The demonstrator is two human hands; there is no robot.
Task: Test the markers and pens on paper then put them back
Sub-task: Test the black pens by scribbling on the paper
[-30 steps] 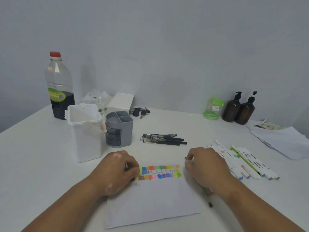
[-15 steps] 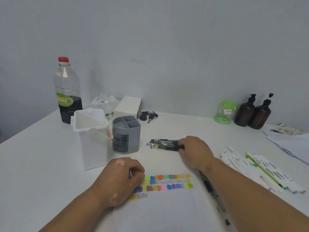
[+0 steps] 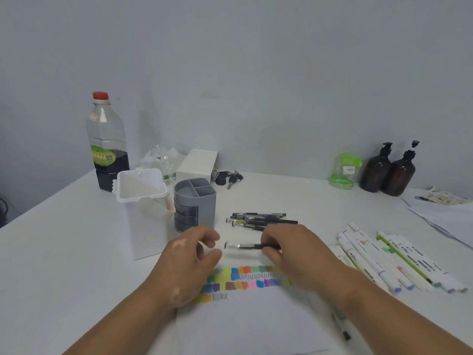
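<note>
My right hand (image 3: 289,249) holds a black pen (image 3: 249,246) level above the top edge of the white paper (image 3: 250,321), its clear cap end pointing left. My left hand (image 3: 190,262) hovers just left of that cap end, fingers loosely curled, apparently holding nothing. The paper carries rows of colour swatches (image 3: 245,278) and pen scribbles. Several black pens (image 3: 258,219) lie in a bunch behind my hands. White markers (image 3: 389,257) lie in a row at the right. A grey divided pen holder (image 3: 195,203) and a white tub (image 3: 143,211) stand at the left.
A bottle with dark liquid (image 3: 107,142), a white box (image 3: 197,162) and keys (image 3: 227,178) sit at the back left. A green-lidded jar (image 3: 344,171) and two brown pump bottles (image 3: 386,170) stand at the back right, loose papers (image 3: 445,213) beyond. One pen (image 3: 340,326) lies by my right forearm.
My right hand has drawn back from the pen bunch with one black pen. My left hand has lifted off the paper and come up to the pen's cap end.
</note>
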